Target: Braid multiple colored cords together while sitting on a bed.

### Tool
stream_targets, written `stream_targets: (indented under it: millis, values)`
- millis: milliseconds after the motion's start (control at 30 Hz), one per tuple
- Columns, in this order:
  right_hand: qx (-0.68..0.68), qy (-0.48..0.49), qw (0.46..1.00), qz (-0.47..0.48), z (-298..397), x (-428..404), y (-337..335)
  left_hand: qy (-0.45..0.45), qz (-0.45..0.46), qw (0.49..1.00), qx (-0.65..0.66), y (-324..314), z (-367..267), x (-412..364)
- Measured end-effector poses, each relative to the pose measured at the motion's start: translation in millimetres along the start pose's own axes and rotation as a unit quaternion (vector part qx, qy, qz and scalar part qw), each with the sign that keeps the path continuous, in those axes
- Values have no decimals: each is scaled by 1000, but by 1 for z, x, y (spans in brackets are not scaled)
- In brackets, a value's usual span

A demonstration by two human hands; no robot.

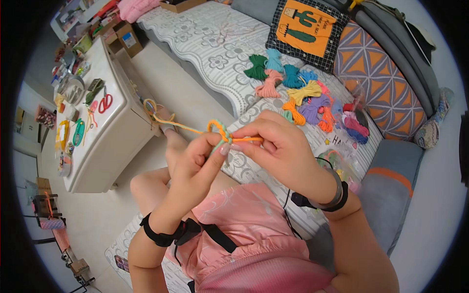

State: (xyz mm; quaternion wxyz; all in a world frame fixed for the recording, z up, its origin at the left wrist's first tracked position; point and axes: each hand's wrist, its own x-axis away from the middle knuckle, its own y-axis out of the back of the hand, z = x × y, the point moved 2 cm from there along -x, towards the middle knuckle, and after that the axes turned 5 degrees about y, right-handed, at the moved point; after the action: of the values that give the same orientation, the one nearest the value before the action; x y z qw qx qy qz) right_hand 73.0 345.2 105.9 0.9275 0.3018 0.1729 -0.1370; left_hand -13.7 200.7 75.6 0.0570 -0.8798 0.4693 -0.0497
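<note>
A knotted cord piece in orange and mint green [219, 128], with a small loop at its top, is held between my two hands above my lap. My left hand [200, 155] pinches it between thumb and fingers on its left side. From the right, my right hand [274, 144] grips the knot and a short orange strand between thumb and fingers. Long orange and green cords [179, 125] run left from the knot to a loose coil [154, 110] near the white table's edge. Both fingertips nearly meet at the knot, and parts of it are hidden behind them.
On the left, a white table [110, 146] bears red-handled scissors [105, 103], a green tool [78, 132] and small containers. Several cord bundles [311, 91] lie on the patterned sofa cover [205, 44] ahead to the right. A phone [122, 263] lies at lower left.
</note>
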Motion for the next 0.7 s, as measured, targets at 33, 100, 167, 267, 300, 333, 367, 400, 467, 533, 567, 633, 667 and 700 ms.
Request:
stream_targets:
  millis: [33,100,167,267,300,333,367,400,467,533,567,633,667,700]
  values:
    - [3,27,1000,-6,-3,-3,0,9,4,1000,7,1,3,-4]
    - [-2,8,1000,-3,-6,-8,0,-7,-1,999,-43,8,5,-9]
    - [-37,0,999,-4,-8,-11,-2,6,-16,999,-34,7,5,-8]
    - [-56,8,998,-17,-14,-14,-10,19,-34,998,-50,11,3,-8]
    - [-61,7,998,-13,-14,-15,-13,10,-48,994,-99,14,4,-8]
    - [-36,2,999,-2,-14,-16,-14,2,-62,987,-148,17,6,-7]
    - [-12,-2,1000,9,-14,-17,-15,6,-66,987,-148,19,9,-7]
    - [-15,-1,1000,12,-12,-19,-17,-20,-73,983,-169,20,10,-8]
    - [0,-30,999,19,-11,-22,-20,-62,-83,968,-228,26,11,-9]
    - [1,-27,999,23,-10,-24,-21,-73,-95,955,-270,27,7,-8]
    - [6,-28,999,26,-11,-26,-21,-85,-103,942,-309,27,4,-7]
    - [-5,-27,999,39,-12,-30,-20,-82,-100,931,-341,28,-5,-6]
    - [-13,-28,998,52,-12,-32,-20,-79,-93,927,-355,29,-8,-6]
    - [-16,-27,998,53,-12,-34,-20,-77,-87,923,-367,30,-10,-5]
